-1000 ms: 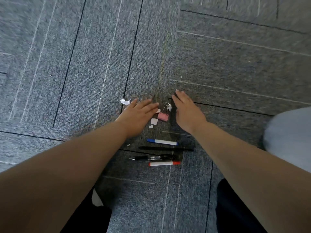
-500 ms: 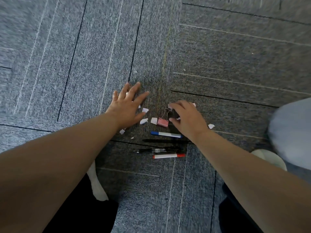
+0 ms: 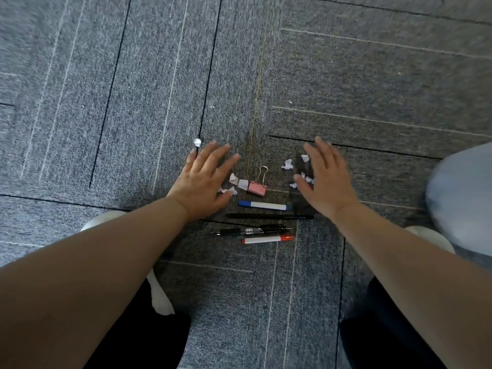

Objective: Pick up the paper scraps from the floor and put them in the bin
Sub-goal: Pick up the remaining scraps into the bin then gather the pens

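Hovering palm-down over the grey carpet floor (image 3: pixel 133 115), the left hand (image 3: pixel 203 182) and right hand (image 3: pixel 326 182) flank a pink binder clip (image 3: pixel 257 185); the fingers of both are spread apart and hold nothing. Paper scraps (image 3: pixel 237 182) lie touching the clip's left side, next to the left hand. More scraps (image 3: pixel 287 164) lie right of the clip, by the right hand, and one scrap (image 3: pixel 197 142) lies beyond the left fingertips. Four pens (image 3: pixel 262 205) lie just below the clip.

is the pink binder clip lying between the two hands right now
Yes, the pink binder clip lies on the carpet between the left hand and the right hand, touched by neither.
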Demonstrator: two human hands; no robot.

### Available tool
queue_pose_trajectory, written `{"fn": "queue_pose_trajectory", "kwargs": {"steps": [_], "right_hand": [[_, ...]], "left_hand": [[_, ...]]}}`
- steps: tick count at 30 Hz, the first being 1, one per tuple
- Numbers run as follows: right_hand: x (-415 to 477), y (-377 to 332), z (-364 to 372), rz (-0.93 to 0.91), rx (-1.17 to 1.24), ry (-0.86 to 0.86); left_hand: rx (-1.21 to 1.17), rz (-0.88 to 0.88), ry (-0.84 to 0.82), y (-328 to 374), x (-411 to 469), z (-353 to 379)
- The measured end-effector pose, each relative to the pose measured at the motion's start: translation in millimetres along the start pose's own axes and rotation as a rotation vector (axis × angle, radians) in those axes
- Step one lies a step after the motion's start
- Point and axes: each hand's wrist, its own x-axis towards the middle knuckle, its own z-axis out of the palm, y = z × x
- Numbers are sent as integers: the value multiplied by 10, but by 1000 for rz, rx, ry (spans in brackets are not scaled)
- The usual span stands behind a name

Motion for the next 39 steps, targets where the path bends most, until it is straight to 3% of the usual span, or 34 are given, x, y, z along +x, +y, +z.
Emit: {"fn": "queue_pose_trajectory", "kwargs": {"steps": [3,5,10,14,17,20,24,30,34,39], "right_hand": [[23,-107,107,-127,-69,-135],[-43,-155,163,-205,-39,-70],[-237,32,193,-304,-10,150],[-280,220,154,-86,-65,217],[-326,265,223,144,-10,105],[-386,162,380,183,-7,22],[-260,-58,363,68,42,75],[-211,5,311,-64,-22,253],[-214,44,352,-157,-45,225],[-183,108,357,-296,6,231]], "left_hand": [[12,92,-98,127,106,23],[-17,67,-103,202,74,38],[-46,15,77,150,-119,60],[-83,-145,118,57,-114,4],[-60,-214,2,-17,-44,32],[-27,-239,-103,-46,61,89],[-104,-241,-103,28,183,46],[-41,-80,-3,169,-14,107],[-11,-41,110,170,-22,170],[-67,-39,39,222,37,170]]}}
